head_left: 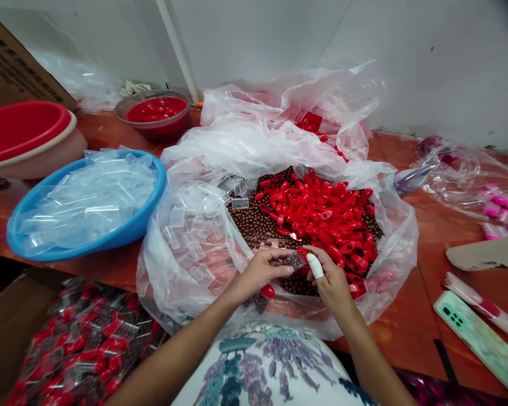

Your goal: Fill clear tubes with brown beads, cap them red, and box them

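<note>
My left hand (260,274) pinches a small clear plastic container (294,260) with brown beads showing inside. Against its end, my right hand (331,282) grips a red plastic cap (302,254); whether the two parts are fully joined is hard to see. A white cover (315,265) wraps one right finger. Below both hands, brown beads (254,223) lie in a wide plastic-lined holder, with a heap of red caps (322,211) on top of them. Clear empty containers (195,217) lie on the liner to the left.
A blue basin (163,194) of clear containers stands left. Below it, a carton holds red-capped containers (93,349). Red basins (25,127) and a bowl (156,110) sit behind. A phone (478,341) and pink pieces (503,206) are at right.
</note>
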Available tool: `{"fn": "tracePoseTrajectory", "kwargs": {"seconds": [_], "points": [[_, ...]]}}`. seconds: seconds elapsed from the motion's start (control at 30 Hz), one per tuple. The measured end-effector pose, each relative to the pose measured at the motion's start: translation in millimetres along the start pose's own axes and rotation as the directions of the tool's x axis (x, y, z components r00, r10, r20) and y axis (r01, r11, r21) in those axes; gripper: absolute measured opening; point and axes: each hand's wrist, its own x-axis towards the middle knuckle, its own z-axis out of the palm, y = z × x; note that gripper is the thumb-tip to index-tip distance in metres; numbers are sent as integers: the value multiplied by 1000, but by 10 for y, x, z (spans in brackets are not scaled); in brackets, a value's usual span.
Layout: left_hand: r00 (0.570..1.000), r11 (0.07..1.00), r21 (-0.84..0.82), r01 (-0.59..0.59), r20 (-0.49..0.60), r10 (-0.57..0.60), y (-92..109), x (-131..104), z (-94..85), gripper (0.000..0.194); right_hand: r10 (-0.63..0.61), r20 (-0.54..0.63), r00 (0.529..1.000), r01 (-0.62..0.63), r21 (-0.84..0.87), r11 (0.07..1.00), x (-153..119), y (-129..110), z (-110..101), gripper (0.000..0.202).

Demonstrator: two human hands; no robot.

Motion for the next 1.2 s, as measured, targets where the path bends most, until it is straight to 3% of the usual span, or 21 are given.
{"fn": "tracePoseTrajectory", "kwargs": {"seconds": [0.13, 0.33, 0.53, 0.63, 0.8, 0.97, 1.2], "points": [[999, 999, 15, -50, -3, 50, -27, -7, -2, 46, -192, 36, 981, 195, -171, 966, 36, 18, -24, 32], [999, 999, -24, -28, -30, 28, -2, -17, 12, 43, -330, 126, 936, 353, -304, 885, 67, 127, -97, 43], [996, 989, -144, 32, -75, -43, -1, -30, 41, 44, -389, 248, 887, 459, -558, 692, 62, 81, -48, 61], [995, 982, -186, 24, -87, -40, -18, -59, 48, 43, -421, 232, 877, 464, -635, 618, 77, 41, 4, 71], [997, 947, -319, 33, -61, -56, 21, -89, 70, 36, -440, 187, 878, 459, -587, 667, 95, 12, 100, 63], [986, 856, -493, 156, 34, -160, 26, -59, 160, 63, -425, 207, 881, 467, -526, 711, 58, -18, 215, 63], [984, 892, -447, 59, -127, -128, -74, -61, 268, 63, -409, 213, 887, 460, -487, 742, 31, -15, 279, 61]]}}
